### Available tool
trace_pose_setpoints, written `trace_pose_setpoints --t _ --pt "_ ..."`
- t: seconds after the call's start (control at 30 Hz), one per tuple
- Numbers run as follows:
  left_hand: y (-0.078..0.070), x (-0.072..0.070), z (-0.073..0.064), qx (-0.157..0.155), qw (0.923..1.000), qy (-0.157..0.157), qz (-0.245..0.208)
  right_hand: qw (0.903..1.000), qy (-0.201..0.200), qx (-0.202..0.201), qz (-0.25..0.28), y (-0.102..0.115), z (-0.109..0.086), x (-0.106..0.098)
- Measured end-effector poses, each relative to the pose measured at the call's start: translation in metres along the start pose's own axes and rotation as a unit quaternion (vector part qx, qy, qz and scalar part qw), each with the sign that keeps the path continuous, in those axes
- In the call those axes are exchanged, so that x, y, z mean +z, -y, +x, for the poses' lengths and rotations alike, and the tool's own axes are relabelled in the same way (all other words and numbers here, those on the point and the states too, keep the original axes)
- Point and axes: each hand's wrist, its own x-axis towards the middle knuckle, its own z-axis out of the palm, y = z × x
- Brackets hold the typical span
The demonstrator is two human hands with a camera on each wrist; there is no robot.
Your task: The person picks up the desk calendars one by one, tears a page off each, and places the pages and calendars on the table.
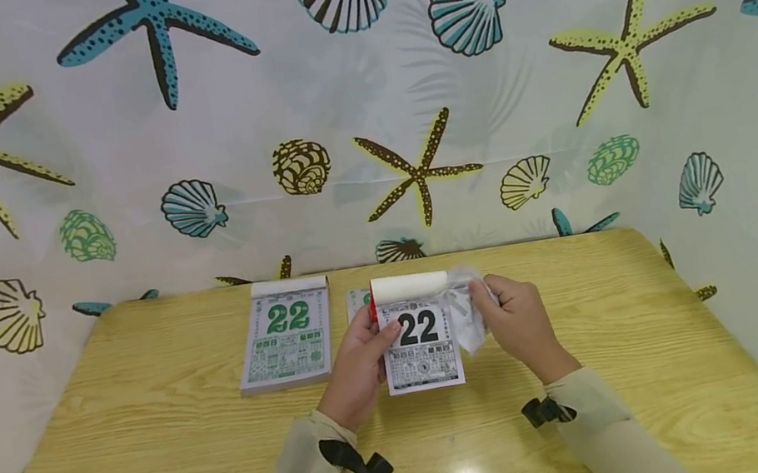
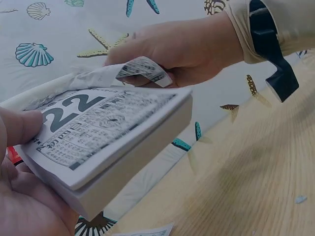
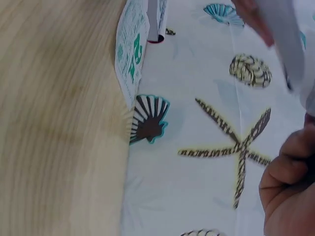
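Note:
My left hand (image 1: 363, 360) grips a thick tear-off calendar (image 1: 421, 356) by its left side, thumb on the top page beside a black 22. In the left wrist view the calendar block (image 2: 113, 128) is tilted and raised over the table. At its upper right, my right hand (image 1: 522, 321) pinches a thin, crumpled calendar page (image 1: 467, 314) between thumb and fingers. The page's printed corner (image 2: 147, 71) curls under that hand in the left wrist view. In the right wrist view the curled fingers of my right hand (image 3: 290, 187) appear at the right edge.
A second calendar (image 1: 285, 333) with a green 22 lies left of my hands on the wooden table (image 1: 160, 461). Behind the held calendar is a loose green-printed sheet (image 1: 357, 301). A shell-and-starfish cloth (image 1: 217, 138) hangs around the table's back and sides.

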Motion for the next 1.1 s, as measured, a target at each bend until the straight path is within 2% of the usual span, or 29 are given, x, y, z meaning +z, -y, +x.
trace_pose_setpoints --t 0.07,0.17,0.27,0.37,0.47,0.63,0.8,0.93,1.1 --pt "-0.002 -0.002 0.0 0.011 0.9998 0.005 -0.017 0.9987 -0.039 0.029 0.015 -0.008 0.002 -0.007" --pt "-0.006 -0.007 0.0 0.026 0.9989 0.012 -0.038 0.9908 -0.098 0.084 0.042 -0.024 0.006 -0.022" --pt "-0.009 -0.008 0.0 0.028 0.9988 0.014 -0.037 0.9848 -0.114 0.123 0.046 -0.037 0.009 -0.037" --pt "-0.009 -0.005 0.003 0.014 0.9998 0.001 -0.016 0.9844 -0.094 0.148 0.008 -0.049 0.011 -0.048" --pt "-0.005 -0.001 0.007 -0.014 0.9995 -0.026 0.003 0.9816 -0.066 0.177 -0.029 -0.06 0.012 -0.057" --pt "0.007 0.01 0.019 -0.056 0.9956 -0.067 0.033 0.9735 -0.01 0.221 -0.057 -0.072 0.015 -0.071" --pt "0.017 0.025 0.037 -0.072 0.9925 -0.075 0.065 0.9638 0.032 0.247 -0.094 -0.084 0.017 -0.083" --pt "0.027 0.041 0.053 -0.077 0.9904 -0.102 0.051 0.9583 0.043 0.263 -0.102 -0.089 0.018 -0.087" --pt "0.039 0.06 0.07 -0.11 0.9819 -0.152 0.025 0.9568 0.049 0.265 -0.109 -0.09 0.018 -0.087"
